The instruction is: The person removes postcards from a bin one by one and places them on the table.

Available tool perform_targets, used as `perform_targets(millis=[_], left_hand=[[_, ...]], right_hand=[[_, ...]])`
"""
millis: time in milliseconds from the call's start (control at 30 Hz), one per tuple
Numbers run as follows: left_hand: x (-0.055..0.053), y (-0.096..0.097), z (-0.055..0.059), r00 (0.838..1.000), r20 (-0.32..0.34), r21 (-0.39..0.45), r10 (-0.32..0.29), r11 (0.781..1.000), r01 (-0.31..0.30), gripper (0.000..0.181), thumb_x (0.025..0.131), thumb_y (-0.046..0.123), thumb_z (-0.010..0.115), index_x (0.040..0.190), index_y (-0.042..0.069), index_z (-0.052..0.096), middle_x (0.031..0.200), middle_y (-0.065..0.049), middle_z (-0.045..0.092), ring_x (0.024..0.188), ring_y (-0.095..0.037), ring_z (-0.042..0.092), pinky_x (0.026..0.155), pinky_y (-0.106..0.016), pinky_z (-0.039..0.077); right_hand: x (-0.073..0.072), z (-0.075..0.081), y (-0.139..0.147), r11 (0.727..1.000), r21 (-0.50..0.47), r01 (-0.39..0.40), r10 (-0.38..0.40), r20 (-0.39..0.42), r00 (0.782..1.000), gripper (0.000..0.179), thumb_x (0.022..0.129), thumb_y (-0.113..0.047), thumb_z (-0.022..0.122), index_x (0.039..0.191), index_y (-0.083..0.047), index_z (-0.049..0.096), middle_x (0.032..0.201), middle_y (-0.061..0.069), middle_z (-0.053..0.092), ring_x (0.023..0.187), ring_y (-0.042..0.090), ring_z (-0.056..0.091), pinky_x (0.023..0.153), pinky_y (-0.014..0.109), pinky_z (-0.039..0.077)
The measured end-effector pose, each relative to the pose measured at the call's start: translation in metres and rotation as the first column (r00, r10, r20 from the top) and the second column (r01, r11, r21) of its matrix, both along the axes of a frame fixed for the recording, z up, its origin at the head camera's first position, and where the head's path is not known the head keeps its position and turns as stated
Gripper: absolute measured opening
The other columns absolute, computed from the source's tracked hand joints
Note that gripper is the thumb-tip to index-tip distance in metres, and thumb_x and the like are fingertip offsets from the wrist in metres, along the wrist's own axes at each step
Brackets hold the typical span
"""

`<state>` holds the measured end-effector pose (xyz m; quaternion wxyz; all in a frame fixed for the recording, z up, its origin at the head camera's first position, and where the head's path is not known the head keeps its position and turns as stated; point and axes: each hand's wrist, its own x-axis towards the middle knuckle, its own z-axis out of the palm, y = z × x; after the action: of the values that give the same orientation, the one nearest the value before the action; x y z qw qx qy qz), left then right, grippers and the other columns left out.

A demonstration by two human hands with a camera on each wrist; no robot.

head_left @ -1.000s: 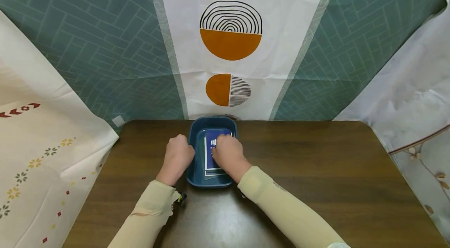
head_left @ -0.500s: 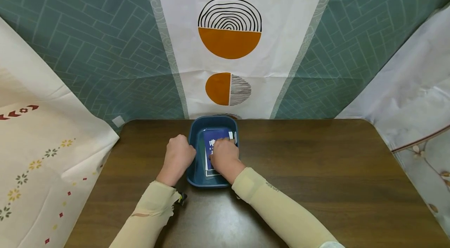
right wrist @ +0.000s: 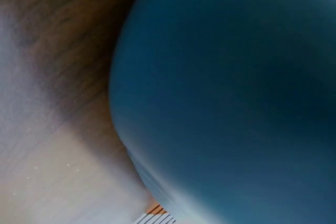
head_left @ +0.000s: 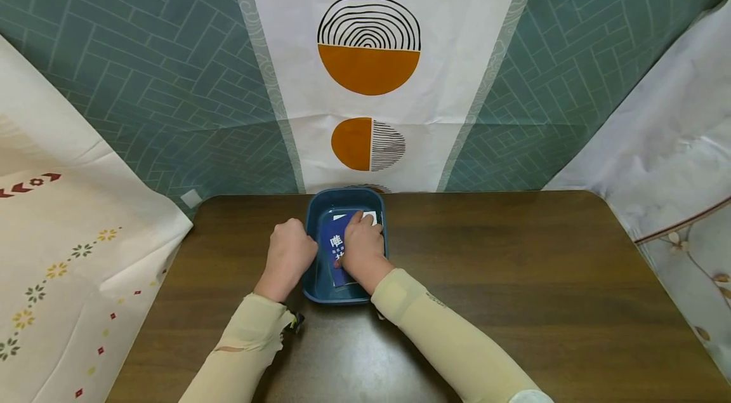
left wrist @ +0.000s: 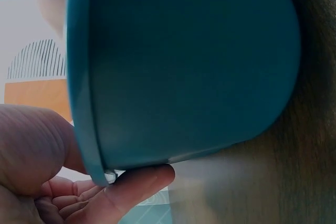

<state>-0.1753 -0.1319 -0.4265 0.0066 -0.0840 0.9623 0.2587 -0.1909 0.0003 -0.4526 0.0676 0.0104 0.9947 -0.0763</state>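
A dark blue plastic basin with rounded corners stands on the table. My left hand pinches its left rim; in the left wrist view a finger lies under the rim of the basin. Inside the basin is a blue-purple booklet with white lettering, tilted over white-edged sheets. My right hand grips this booklet from above, covering its right part. Its fingertips are partly hidden. The right wrist view holds only the outer wall of the basin, not the hand.
The brown wooden table stretches away on both sides of the basin. A patterned green and white cloth hangs behind its back edge. Pale printed cloths hang at the left and right.
The right hand has moved slightly left, and the top booklet has turned and shifted left over the sheets below. The left hand stays at the rim.
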Motion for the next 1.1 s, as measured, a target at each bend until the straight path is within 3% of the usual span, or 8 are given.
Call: perform_targets(millis=[133, 300, 433, 567, 700, 933, 1100], left_hand=[[0.000, 0.001, 0.000, 1.000, -0.010, -0.012, -0.010, 1.000, 0.010, 0.019, 0.077, 0.007, 0.054, 0.058, 0.004, 0.054, 0.053, -0.006, 0.048, 0.044, -0.019, 0.053, 0.036, -0.025, 0.038], [0.002, 0.002, 0.002, 1.000, 0.006, -0.011, -0.005, 1.000, 0.005, 0.017, 0.077, 0.007, 0.055, 0.061, 0.003, 0.056, 0.053, -0.008, 0.051, 0.044, -0.019, 0.054, 0.035, -0.025, 0.040], [0.003, 0.002, 0.003, 1.000, 0.007, -0.012, 0.000, 1.000, 0.000, 0.018, 0.078, 0.007, 0.055, 0.061, 0.003, 0.057, 0.053, -0.008, 0.051, 0.043, -0.018, 0.054, 0.035, -0.025, 0.040], [0.003, 0.003, 0.003, 1.000, 0.016, 0.002, 0.000, 1.000, 0.000, 0.018, 0.079, 0.007, 0.055, 0.061, 0.003, 0.057, 0.052, -0.008, 0.051, 0.042, -0.018, 0.054, 0.035, -0.025, 0.042], [0.003, 0.003, 0.003, 1.000, 0.021, 0.010, 0.009, 1.000, -0.009, 0.019, 0.079, 0.006, 0.054, 0.061, 0.003, 0.057, 0.051, -0.007, 0.050, 0.041, -0.018, 0.053, 0.035, -0.024, 0.042], [0.001, 0.006, 0.004, 1.000, 0.001, -0.024, -0.009, 1.000, 0.009, 0.017, 0.082, 0.005, 0.050, 0.067, 0.000, 0.058, 0.054, -0.010, 0.053, 0.043, -0.019, 0.054, 0.035, -0.024, 0.042], [0.001, 0.007, 0.007, 1.000, 0.004, -0.050, -0.010, 0.999, 0.011, 0.014, 0.081, 0.005, 0.053, 0.070, -0.001, 0.059, 0.059, -0.012, 0.056, 0.047, -0.020, 0.056, 0.036, -0.025, 0.042]], right_hand=[[0.001, 0.005, 0.004, 0.998, 0.013, -0.055, 0.056, -0.028, 0.998, 0.114, 0.046, -0.057, 0.085, 0.133, 0.004, 0.043, 0.116, 0.020, 0.055, 0.103, 0.034, 0.055, 0.086, 0.039, 0.051], [0.001, 0.010, 0.011, 0.991, -0.067, -0.116, 0.108, -0.119, 0.987, 0.054, 0.061, -0.035, 0.085, 0.104, -0.007, 0.066, 0.092, 0.008, 0.069, 0.082, 0.025, 0.064, 0.075, 0.040, 0.054], [0.001, 0.015, 0.014, 0.990, -0.059, -0.127, 0.117, -0.147, 0.982, 0.028, 0.070, -0.028, 0.077, 0.093, -0.014, 0.068, 0.084, 0.002, 0.070, 0.072, 0.021, 0.065, 0.063, 0.040, 0.055], [0.002, 0.021, 0.016, 0.992, -0.026, -0.125, 0.119, -0.167, 0.979, 0.021, 0.073, -0.029, 0.074, 0.088, -0.015, 0.069, 0.079, 0.000, 0.070, 0.066, 0.018, 0.063, 0.054, 0.039, 0.052], [0.003, 0.025, 0.019, 0.992, -0.031, -0.123, 0.115, -0.188, 0.975, 0.020, 0.075, -0.028, 0.071, 0.089, -0.013, 0.070, 0.080, 0.001, 0.070, 0.065, 0.018, 0.062, 0.053, 0.039, 0.052], [0.006, 0.030, 0.031, 0.985, -0.129, -0.113, 0.088, -0.191, 0.978, 0.029, 0.076, -0.027, 0.074, 0.096, -0.007, 0.069, 0.087, 0.006, 0.071, 0.071, 0.021, 0.066, 0.066, 0.039, 0.056], [0.007, 0.031, 0.038, 0.970, -0.228, -0.083, 0.050, -0.149, 0.988, 0.036, 0.075, -0.026, 0.077, 0.102, -0.004, 0.069, 0.090, 0.009, 0.071, 0.073, 0.021, 0.068, 0.067, 0.039, 0.057]])
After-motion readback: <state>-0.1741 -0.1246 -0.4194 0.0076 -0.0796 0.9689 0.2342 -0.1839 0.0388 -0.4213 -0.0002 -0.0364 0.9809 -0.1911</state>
